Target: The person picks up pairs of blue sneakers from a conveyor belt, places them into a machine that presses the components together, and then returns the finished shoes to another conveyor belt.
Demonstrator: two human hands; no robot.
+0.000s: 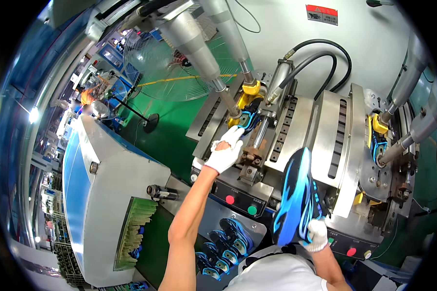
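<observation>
My right hand (317,236), in a white glove, grips a black and blue sports shoe (296,199) by its lower end. The shoe stands tilted up in front of the machine, its blue sole edge showing. My left hand (226,151), gloved too, reaches up to the left station of the machine. Its fingers are stretched out at the near end of a second black and blue shoe (249,118). That shoe sits under yellow pads (250,88) at the ends of metal press cylinders. Whether the left fingertips touch it I cannot tell.
A third shoe (378,143) is under yellow pads at the right station. Several shoes (228,245) lie on a metal shelf below the left control panel (230,196). A grey and white machine housing (116,179) stands at left, with a large fan (155,63) behind.
</observation>
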